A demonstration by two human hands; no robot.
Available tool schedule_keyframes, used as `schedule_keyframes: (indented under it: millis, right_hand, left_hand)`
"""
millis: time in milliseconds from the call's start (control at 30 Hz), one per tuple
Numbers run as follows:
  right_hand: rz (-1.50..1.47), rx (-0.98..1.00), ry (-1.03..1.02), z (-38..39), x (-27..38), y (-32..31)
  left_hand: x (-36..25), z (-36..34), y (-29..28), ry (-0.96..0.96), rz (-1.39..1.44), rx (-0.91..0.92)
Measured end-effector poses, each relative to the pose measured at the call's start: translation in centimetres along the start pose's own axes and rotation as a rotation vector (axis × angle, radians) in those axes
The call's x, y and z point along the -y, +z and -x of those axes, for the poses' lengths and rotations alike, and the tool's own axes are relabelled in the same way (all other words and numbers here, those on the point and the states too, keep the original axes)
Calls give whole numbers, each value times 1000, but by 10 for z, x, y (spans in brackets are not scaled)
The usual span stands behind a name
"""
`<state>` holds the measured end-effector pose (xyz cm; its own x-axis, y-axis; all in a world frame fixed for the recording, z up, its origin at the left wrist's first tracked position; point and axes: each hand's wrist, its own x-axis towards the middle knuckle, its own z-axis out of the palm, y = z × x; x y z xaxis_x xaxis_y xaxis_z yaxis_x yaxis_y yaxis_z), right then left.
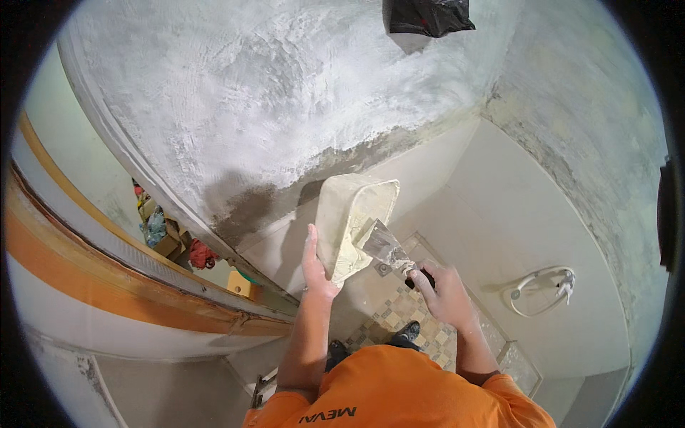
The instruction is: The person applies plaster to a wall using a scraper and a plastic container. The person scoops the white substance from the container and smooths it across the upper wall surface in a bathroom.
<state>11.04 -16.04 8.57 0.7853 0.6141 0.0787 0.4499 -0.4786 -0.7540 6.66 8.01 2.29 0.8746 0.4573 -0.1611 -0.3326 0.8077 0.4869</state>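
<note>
My left hand (315, 267) grips a pale plastic tray (331, 203) by its side and base, holding it tilted, with cream-coloured paste (349, 257) inside. My right hand (446, 292) is closed on the dark handle of a putty knife (385, 246). The knife's wide metal blade rests in the tray at the paste, and white smears show near its handle and on my fingers.
A patchily plastered wall (164, 85) faces me, with a black plastic bag (428, 14) high on it. A doorway frame (143, 278) runs at left, with clutter (164, 232) beyond. Right, a hand shower (528, 292) hangs on tiled wall. Below are mosaic floor tiles (371, 328).
</note>
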Motion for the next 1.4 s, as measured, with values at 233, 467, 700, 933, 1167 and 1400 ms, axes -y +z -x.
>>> schedule_keyframes:
  millis: [233, 467, 700, 933, 1167, 1400]
  right_hand:
    - [59, -132, -43, 0, -29, 8]
    - [-269, 21, 203, -5, -69, -24]
    - [-785, 357, 536, -23, -91, -86]
    - [-1071, 182, 476, -28, -148, -105]
    - [-812, 85, 442, -18, -201, -87]
    - [-847, 162, 332, -22, -194, -72]
  left_hand:
    - [23, -13, 21, 94, -44, 105]
    - [86, -46, 67, 122, -55, 15]
    - [145, -86, 76, 306, -361, -179]
    - [167, -87, 80, 202, -124, -206]
    - [163, -87, 85, 69, -128, -120]
    - [156, -91, 76, 154, -222, -234]
